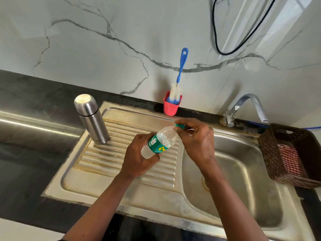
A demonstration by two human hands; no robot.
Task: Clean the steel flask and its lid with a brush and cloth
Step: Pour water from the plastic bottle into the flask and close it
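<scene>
From the head camera, the left hand (139, 159) grips the lower half of a clear plastic water bottle (160, 142) with a green label, fingers curled round it, holding it tilted over the ribbed drainboard (121, 173). The right hand (198, 140) pinches the bottle's green cap (180, 126) at its neck. The steel flask (93, 122) stands upright at the drainboard's back-left corner, its lid (85, 104) on, apart from both hands and to the left of the left hand. 1 blue-handled bottle brush (181, 66) stands in a pink cup (171, 106) against the wall. A red checked cloth (289, 159) lies in the brown basket (271, 153), right of the sink basin (243, 180), below the tap (246, 105).
</scene>
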